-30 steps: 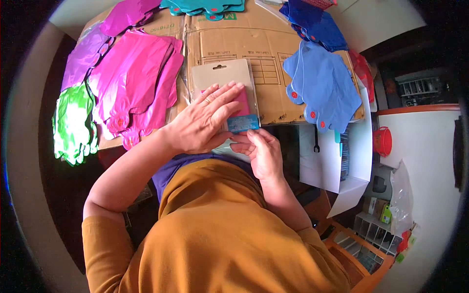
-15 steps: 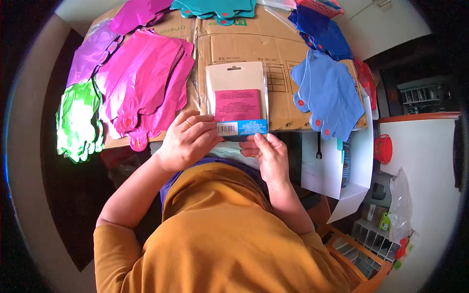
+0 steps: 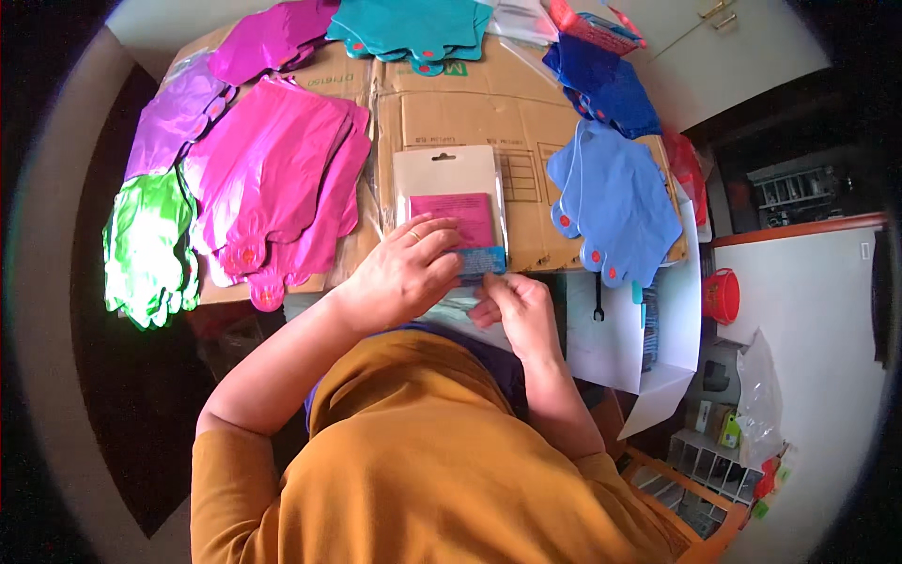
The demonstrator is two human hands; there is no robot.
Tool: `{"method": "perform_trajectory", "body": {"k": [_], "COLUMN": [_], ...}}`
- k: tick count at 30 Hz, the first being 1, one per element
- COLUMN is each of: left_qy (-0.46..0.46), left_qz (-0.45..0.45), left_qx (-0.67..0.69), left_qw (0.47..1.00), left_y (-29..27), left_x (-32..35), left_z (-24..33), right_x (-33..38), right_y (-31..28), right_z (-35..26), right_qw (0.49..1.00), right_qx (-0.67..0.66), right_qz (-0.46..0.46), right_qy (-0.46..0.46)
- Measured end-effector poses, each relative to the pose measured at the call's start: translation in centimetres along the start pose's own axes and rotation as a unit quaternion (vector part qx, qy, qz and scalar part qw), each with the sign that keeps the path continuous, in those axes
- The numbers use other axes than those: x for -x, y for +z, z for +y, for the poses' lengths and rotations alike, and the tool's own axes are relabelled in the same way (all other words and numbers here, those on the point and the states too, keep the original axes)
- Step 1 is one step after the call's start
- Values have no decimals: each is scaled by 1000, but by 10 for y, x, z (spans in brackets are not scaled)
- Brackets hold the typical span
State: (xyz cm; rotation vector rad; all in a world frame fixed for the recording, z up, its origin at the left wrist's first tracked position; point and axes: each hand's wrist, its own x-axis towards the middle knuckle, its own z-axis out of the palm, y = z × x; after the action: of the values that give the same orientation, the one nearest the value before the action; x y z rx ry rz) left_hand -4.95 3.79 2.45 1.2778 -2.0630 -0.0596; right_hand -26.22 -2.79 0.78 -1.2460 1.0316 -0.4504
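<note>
Gripping the packet at its near edge, my left hand and right hand pinch it on the cardboard.

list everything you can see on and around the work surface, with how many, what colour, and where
Clear packet: one, pale card with pink insert and blue strip, centre of the cardboard, under both hands.
Cardboard sheet: one, brown, covers the work surface.
Pink foil pieces: a stack, magenta, left of the packet.
Purple foil pieces: a few, far left.
Green foil pieces: a few, left edge.
Teal foil pieces: a stack, top centre.
Blue foil pieces: a stack, light blue, right of the packet.
Dark blue foil pieces: a stack, upper right.
Red tub: one, right.
Left hand: on the packet's lower edge.
Right hand: at the blue strip.
</note>
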Motion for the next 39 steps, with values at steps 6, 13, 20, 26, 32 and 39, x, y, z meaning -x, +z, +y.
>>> {"method": "perform_trajectory", "body": {"k": [6,13,20,26,32,39], "left_qy": [-22,-27,65,69,69,43], "left_qz": [23,21,16,36,43,47], "left_qx": [14,-2,-78,-83,-75,-73], "left_qw": [999,999,995,994,994,995], "left_y": [0,0,7,11,16,11], "left_x": [-2,-9,0,13,9,4], "left_z": [-2,0,-3,-8,-7,-2], "right_x": [-21,-218,-292,-181,18,77], "right_y": [-63,-103,-95,-73,-89,-53], "right_z": [-72,-155,-170,-151,-53,14], "right_qw": [944,737,670,763,896,850], "right_qx": [299,522,687,534,330,326], "right_qz": [54,164,152,22,15,172], "right_qy": [-131,-397,-238,-363,-296,-377]}}
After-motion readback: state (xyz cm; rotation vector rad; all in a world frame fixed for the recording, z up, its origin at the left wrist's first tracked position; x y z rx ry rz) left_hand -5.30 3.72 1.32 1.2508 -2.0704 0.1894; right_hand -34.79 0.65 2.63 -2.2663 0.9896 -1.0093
